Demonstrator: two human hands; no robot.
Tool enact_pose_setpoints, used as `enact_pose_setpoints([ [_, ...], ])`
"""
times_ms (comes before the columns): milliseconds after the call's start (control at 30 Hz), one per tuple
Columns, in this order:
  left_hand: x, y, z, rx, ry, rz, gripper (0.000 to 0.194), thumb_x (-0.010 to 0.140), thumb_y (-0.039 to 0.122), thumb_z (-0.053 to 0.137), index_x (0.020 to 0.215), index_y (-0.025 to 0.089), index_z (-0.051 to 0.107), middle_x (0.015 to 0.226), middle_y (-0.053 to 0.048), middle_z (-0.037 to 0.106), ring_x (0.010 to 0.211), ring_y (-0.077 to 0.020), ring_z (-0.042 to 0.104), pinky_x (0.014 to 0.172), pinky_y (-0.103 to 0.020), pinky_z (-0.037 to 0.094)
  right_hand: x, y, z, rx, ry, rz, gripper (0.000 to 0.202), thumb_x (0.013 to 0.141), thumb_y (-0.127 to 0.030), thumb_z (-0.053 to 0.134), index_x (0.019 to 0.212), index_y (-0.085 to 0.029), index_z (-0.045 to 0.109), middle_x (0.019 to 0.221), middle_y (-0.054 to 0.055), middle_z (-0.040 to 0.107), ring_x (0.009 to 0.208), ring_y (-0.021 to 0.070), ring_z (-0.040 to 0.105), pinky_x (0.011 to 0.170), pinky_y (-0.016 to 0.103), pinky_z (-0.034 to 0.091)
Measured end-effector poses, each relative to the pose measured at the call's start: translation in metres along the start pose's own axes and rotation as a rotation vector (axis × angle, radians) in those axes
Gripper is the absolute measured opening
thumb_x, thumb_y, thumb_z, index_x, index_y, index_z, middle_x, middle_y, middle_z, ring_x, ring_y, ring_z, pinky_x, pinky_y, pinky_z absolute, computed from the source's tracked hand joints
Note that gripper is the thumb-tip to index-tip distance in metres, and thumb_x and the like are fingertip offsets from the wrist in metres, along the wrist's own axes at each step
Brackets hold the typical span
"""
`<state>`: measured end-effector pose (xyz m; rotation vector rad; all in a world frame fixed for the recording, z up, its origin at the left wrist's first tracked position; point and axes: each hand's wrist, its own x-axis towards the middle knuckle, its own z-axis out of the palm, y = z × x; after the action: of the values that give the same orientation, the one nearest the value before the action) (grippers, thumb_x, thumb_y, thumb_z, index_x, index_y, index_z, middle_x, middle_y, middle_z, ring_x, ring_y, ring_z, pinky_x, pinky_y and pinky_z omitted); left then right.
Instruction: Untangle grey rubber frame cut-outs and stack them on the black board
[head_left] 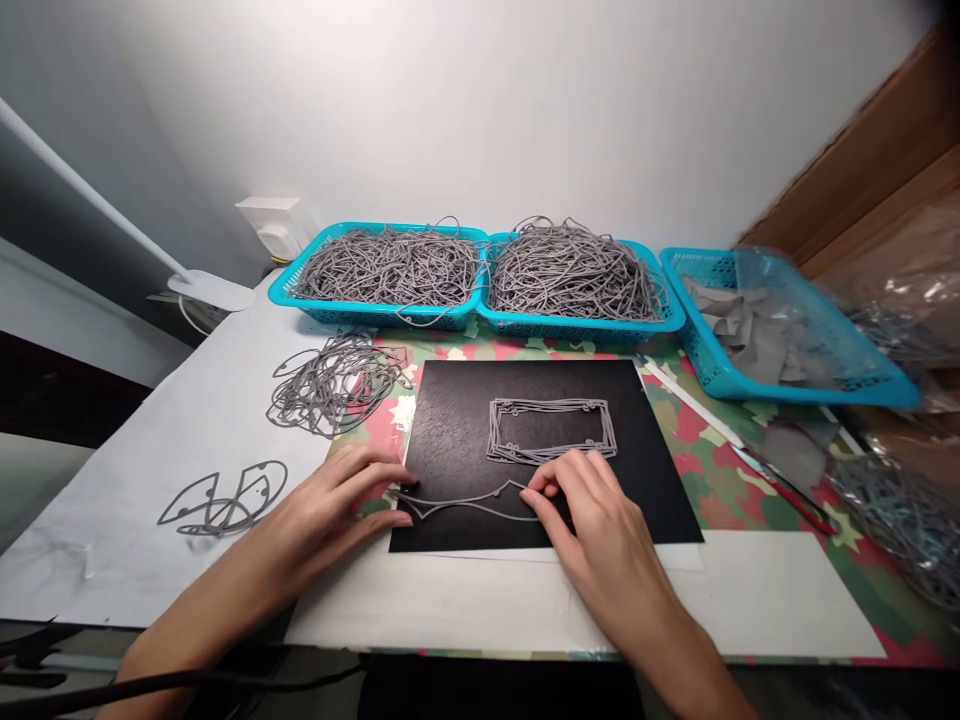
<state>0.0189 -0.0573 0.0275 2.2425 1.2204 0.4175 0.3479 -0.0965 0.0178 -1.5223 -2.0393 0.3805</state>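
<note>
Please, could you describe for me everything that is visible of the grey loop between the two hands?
The grey loop is thin and cord-like, flexible-looking, with small tabs. It lies stretched sideways on the black mat, its two strands bending to points and nearly meeting left of the middle. The left hand is at one end, the right hand at the other; fingers partly hide both ends.

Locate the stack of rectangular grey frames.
Head view, just right of centre: the rectangular grey stack lies on the black mat, just beyond the right hand.
</note>
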Motion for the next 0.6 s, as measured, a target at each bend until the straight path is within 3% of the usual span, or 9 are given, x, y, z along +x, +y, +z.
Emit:
enact_pose_setpoints([
  [133,0.0,0.003,-0.006,-0.12,-0.036,-0.017,0.016,0.116,0.032,0.055,0.117,0.03,0.071,0.122,-0.003,0.069,0.118,-0.0219,0.067,0.1,-0.031,0.055,-0.003,-0.001,-0.006,0.046,0.023,0.025,0.023,0.118,-0.029,0.051,0.097,-0.024,0.058,0.095,0.004,0.069,0.088,0.0227,0.066,0.075,0.035,0.051],
  [333,0.018,0.036,-0.005,-0.366,-0.07,-0.136,0.022,0.114,0.043,0.061,0.103,0.027,0.071,0.095,0.001,0.072,0.083,-0.0155,0.066,0.072,-0.025,0.051,-0.024,0.008,-0.029,0.192,0.034,0.096,0.013,0.113,-0.027,0.062,0.101,-0.025,0.064,0.089,-0.001,0.066,0.075,0.015,0.064,0.066,0.026,0.051],
  [467,0.04,0.061,0.006,-0.466,-0.121,-0.174,0.023,0.114,0.047,0.06,0.109,0.029,0.073,0.091,0.004,0.074,0.081,-0.0137,0.07,0.073,-0.024,0.052,-0.04,0.014,-0.04,0.243,0.086,0.223,0.006,0.111,-0.032,0.068,0.115,-0.028,0.069,0.094,-0.001,0.067,0.078,0.0132,0.066,0.066,0.022,0.054],
  [600,0.056,0.067,0.017,-0.358,-0.083,-0.162,0.025,0.112,0.051,0.062,0.115,0.03,0.075,0.087,0.004,0.074,0.074,-0.0138,0.065,0.064,-0.024,0.048,-0.046,0.028,-0.044,0.236,0.053,0.278,0.01,0.111,-0.036,0.067,0.112,-0.028,0.073,0.094,0.001,0.068,0.077,0.0136,0.067,0.065,0.022,0.055],
])
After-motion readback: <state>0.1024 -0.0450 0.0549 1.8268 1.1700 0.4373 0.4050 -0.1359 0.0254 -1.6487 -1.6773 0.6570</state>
